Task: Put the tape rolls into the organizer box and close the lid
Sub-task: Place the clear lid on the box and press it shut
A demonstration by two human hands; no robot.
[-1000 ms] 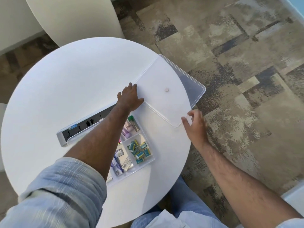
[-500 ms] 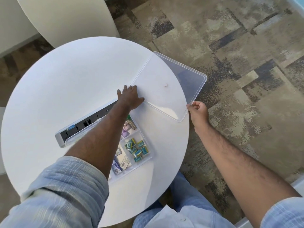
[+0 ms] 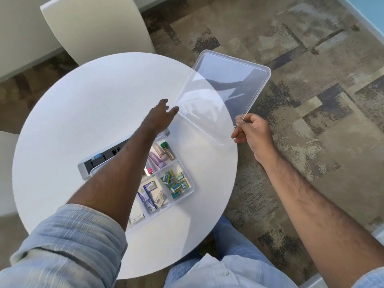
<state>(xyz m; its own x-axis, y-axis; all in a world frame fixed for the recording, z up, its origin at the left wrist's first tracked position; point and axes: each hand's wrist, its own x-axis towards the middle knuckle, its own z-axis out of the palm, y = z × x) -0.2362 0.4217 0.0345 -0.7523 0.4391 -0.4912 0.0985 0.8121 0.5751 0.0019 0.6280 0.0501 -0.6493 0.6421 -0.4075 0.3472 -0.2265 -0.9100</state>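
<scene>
Clear plastic lid (image 3: pixel 222 96), thin and rectangular: my right hand (image 3: pixel 250 132) pinches its near right corner; my left hand (image 3: pixel 161 116), fingers loosely spread, touches the near left corner. Lid hangs tilted past the round white tabletop (image 3: pixel 83 113), partly over carpet. Clear compartmented organizer box (image 3: pixel 187 190) sits open below my left forearm, packed with small items; tape rolls I cannot pick out. To close well: get a firmer left grip, swing the lid back level, align corners, press edges.

Clear lid (image 3: pixel 226 88), white table (image 3: pixel 83 121)
</scene>
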